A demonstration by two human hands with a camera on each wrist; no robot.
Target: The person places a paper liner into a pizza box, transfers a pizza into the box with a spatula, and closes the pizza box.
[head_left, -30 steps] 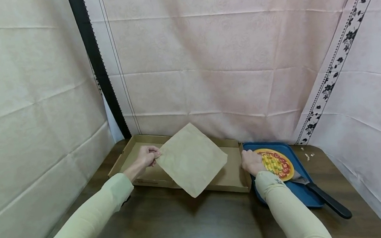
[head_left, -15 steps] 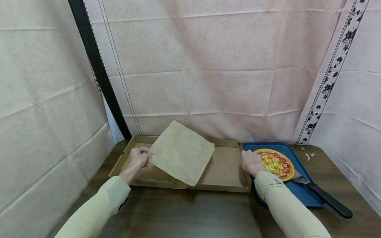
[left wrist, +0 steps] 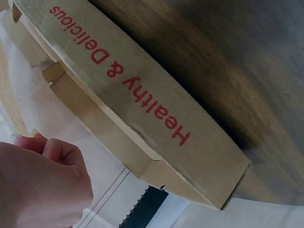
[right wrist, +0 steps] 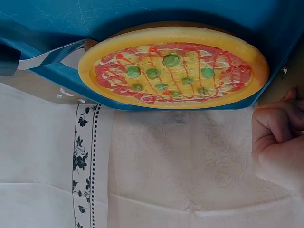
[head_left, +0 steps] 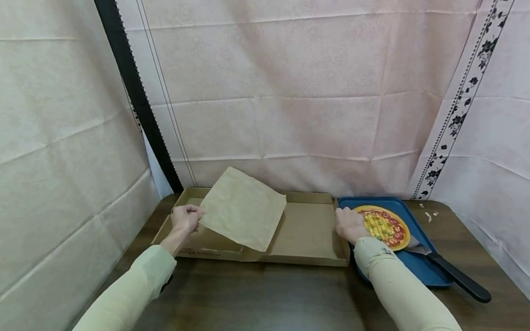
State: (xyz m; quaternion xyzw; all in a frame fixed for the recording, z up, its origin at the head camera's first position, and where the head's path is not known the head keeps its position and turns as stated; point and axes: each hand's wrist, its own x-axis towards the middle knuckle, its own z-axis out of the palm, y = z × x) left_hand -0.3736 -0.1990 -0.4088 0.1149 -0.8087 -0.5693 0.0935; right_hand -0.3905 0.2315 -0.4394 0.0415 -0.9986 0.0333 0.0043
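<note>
My left hand [head_left: 186, 222] pinches a corner of a square sheet of brown paper [head_left: 245, 209], which is held tilted above the left part of an open cardboard box [head_left: 306, 230]. In the left wrist view that hand [left wrist: 45, 183] is beside the box wall [left wrist: 156, 109] with red lettering. My right hand [head_left: 350, 225], fingers curled, is at the box's right edge, beside the blue tray [head_left: 422, 267]. Its fingertips are hidden in the head view; in the right wrist view the hand [right wrist: 280, 137] appears at the right edge, its contact unclear.
A round pizza [head_left: 384, 227] lies on the tray with a black-handled server [head_left: 459, 277] partly under it. Small pale scraps [head_left: 429, 216] lie on the wooden table [head_left: 259, 313] to the right. Cloth curtains [head_left: 286, 79] stand behind and at both sides.
My left hand has moved left, carrying the paper from over the box's middle to its left part. The right hand has stayed at the box's right edge.
</note>
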